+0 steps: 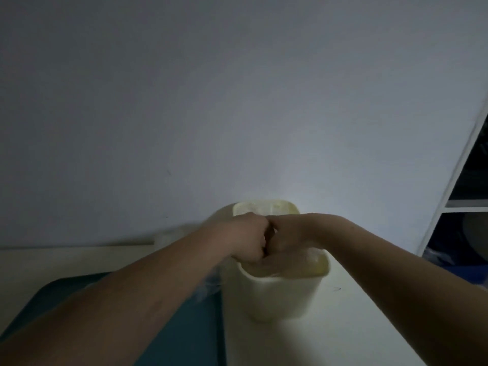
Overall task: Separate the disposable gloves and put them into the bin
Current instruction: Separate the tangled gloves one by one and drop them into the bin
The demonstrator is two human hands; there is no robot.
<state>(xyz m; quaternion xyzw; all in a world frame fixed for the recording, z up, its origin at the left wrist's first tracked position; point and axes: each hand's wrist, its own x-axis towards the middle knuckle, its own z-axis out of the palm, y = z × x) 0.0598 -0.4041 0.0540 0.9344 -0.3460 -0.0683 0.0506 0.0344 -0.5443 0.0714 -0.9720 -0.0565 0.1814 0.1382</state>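
A cream plastic bin [277, 297] stands on the pale table, its lid tipped up behind it. Over its opening my left hand [247, 237] and my right hand [289, 233] meet knuckle to knuckle, all fingers curled. They seem to pinch thin clear disposable gloves between them. The film is nearly invisible in the dim light. A faint wisp of it [210, 285] hangs beside the bin, under my left wrist. The fingertips and whatever lies inside the bin are hidden.
A dark teal mat [163, 326] covers the table's left part, and the bare pale table [348, 326] runs to the right of the bin. A blurry translucent heap [171, 235] lies by the wall. A white shelf unit [464, 204] stands at the far right.
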